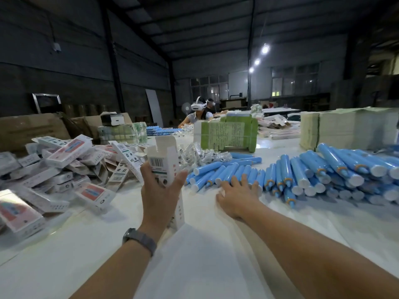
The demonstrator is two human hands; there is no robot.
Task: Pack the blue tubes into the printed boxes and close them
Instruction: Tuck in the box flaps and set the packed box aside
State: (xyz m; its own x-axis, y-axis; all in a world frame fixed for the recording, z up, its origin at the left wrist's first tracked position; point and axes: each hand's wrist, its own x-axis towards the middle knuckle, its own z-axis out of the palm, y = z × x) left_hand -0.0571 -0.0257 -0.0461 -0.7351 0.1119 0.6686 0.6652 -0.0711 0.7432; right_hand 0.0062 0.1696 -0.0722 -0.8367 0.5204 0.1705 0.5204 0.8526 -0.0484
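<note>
Head view only: left hand (160, 186) grips an upright printed box (164, 162), thumb on the barcode side, fingers wrapped round the other side; top flaps of that box stand open, its lower end is hidden behind the hand and wrist. Watch band (140, 238) on the left wrist. Right hand (237, 196) is spread flat, palm down, fingertips touching the near ends of the blue tubes (224, 173) in the middle row; it curls round nothing. Those tubes lie side by side on the white surface (205, 244), white caps toward the camera. Bigger heap of blue tubes (336, 169) to the right, some showing orange-ringed nozzles, stacked in layers. Left of the held box: loose pile of printed boxes (64, 167), white with red-and-blue panels, lying at all angles, one large one at the near left edge. Behind the middle tubes, a heap of small clear packets (200, 155); contents too small to tell. Further back, a green strapped bundle (226, 134) and a pale stacked block (345, 128) at right. Brown cartons (32, 130) far left. Person with a white headset (197, 113) sits at the far end of the surface.
</note>
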